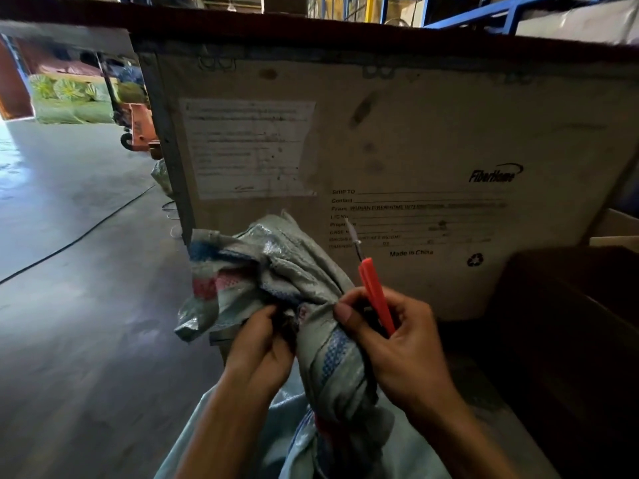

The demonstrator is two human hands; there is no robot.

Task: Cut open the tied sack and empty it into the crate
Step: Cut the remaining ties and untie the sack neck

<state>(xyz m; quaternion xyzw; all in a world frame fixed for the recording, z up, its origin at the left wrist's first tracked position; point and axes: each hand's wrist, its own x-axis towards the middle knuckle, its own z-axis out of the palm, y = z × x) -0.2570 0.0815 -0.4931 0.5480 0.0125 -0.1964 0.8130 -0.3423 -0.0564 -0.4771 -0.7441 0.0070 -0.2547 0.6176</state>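
Woven grey plastic, printed with blue and red checks, makes up the sack, which stands just in front of the big cardboard crate with its gathered neck rising toward the crate's labelled wall. The neck's long axis runs up and slightly left, ending in a loose flared mouth to the left of the crate's shipping print.

Left hand has its fingers clamped on the bunched fabric at the neck's left side. Right hand presses its thumb against the neck's right side while its fingers are closed round an orange cutter. The cutter's handle stands nearly upright, its thin blade pointing up and a little left, toward the crate wall and away from the fabric.

The tie itself I cannot make out; it seems to lie between the two hands. The right hand is nearer, so the blade would probably have to tip down and left across the neck.
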